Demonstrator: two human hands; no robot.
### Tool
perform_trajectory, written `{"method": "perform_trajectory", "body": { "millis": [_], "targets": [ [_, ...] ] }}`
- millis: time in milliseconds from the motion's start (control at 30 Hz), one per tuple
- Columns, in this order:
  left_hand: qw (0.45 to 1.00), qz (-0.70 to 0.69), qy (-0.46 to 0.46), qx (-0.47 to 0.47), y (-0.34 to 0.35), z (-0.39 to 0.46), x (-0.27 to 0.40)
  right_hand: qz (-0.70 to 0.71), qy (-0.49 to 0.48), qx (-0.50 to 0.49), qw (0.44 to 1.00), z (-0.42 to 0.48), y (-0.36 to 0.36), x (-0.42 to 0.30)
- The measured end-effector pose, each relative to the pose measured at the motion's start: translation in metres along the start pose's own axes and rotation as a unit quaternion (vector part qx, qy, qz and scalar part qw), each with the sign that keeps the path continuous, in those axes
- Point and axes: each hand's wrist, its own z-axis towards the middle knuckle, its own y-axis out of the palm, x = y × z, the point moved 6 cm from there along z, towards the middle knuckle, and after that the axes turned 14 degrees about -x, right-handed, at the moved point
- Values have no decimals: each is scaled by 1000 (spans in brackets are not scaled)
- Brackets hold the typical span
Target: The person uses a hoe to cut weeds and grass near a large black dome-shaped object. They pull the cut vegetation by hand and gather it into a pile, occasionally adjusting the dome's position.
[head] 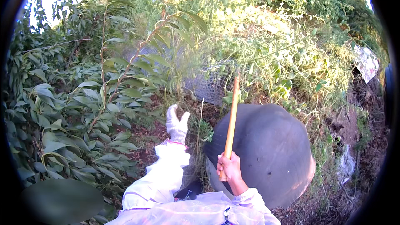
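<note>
My right hand (229, 166), bare, is closed around the lower end of a wooden handle (232, 121), which points up and away from me. What its far end carries, if anything, is lost among the weeds. A large dark rounded object (268, 153), dull and smooth, lies beside and beneath that hand. My left hand (177, 121) wears a pale knit glove and reaches forward over the ground, thumb and fingers apart, holding nothing. Both arms are in white sleeves.
Leafy branches (125, 71) of a shrub rise at the left. Wire mesh netting (206, 84) lies ahead, partly under vines and weeds (281, 59). At the right are a bank of bare soil (347, 121) and pale torn sheeting (365, 64).
</note>
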Motion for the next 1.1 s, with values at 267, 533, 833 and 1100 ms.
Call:
{"method": "perform_trajectory", "body": {
  "millis": [267, 533, 833, 1100],
  "targets": [
    [881, 244, 242, -325, 136, 44, 59, 2, -2, 80, 997, -29, -37, 6],
    [744, 494, 292, -343, 214, 188, 12, 28, -2, 154, 988, -57, -68, 23],
    [949, 199, 68, -235, 159, 372, -14, 13, 24, 239, 971, -90, -40, 33],
    [841, 509, 81, -166, 12, 409, -87, 6, 47, 226, 973, -89, -36, 48]
  ]
}}
